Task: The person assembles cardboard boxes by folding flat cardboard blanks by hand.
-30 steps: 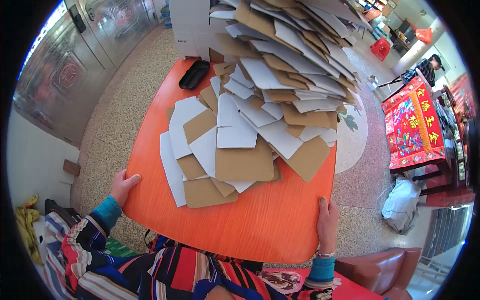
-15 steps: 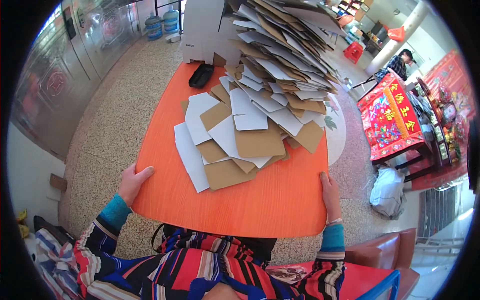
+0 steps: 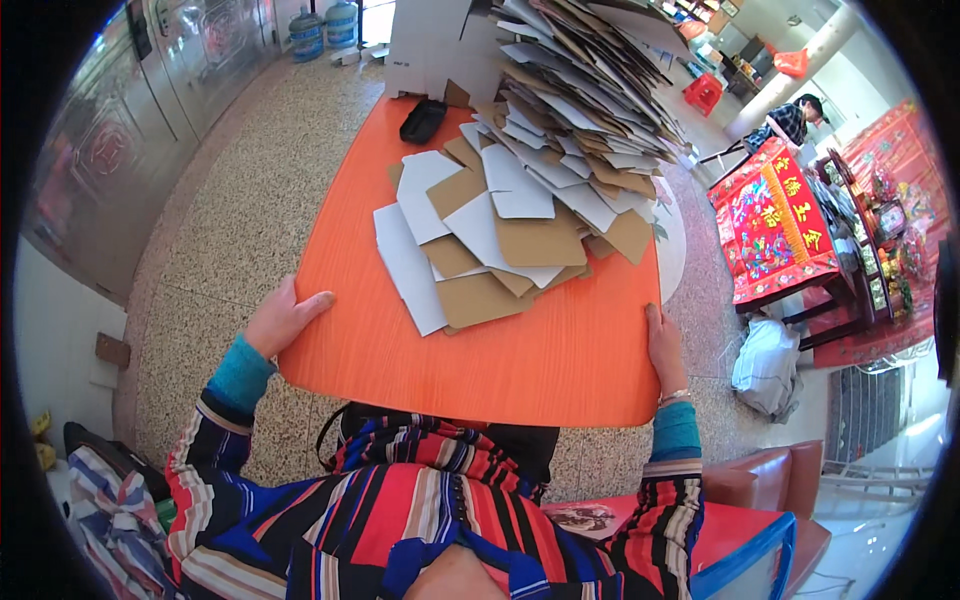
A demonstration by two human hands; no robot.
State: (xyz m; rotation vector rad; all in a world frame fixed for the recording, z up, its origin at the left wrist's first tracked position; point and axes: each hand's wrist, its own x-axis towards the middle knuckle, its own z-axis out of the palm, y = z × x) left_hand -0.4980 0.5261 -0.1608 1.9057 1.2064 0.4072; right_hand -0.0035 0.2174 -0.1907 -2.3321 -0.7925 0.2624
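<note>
My left hand (image 3: 284, 318) grips the left edge of an orange wood-grain table (image 3: 480, 375), thumb on top and fingers out of sight under the rim. At the right edge my right hand (image 3: 665, 350) holds on the same way, its fingers mostly hidden below. A tall, leaning heap of flattened cardboard pieces (image 3: 540, 240), white on one face and brown on the other, covers the table's far part. Beside it, at the far left, lies a small black tray (image 3: 424, 121). A white carton (image 3: 435, 60) stands at the table's far end.
Metal doors (image 3: 110, 160) run along the left wall, with blue water bottles (image 3: 306, 35) far off. To the right are a red-draped table (image 3: 775, 230), a grey-white bag (image 3: 768, 370) and a seated person (image 3: 790, 120). A brown leather seat (image 3: 760, 480) is close at the right.
Both hands and the table, with its cardboard heap, have shifted away from me and slightly right. The whole view has also tilted a little. My grip looks the same.
</note>
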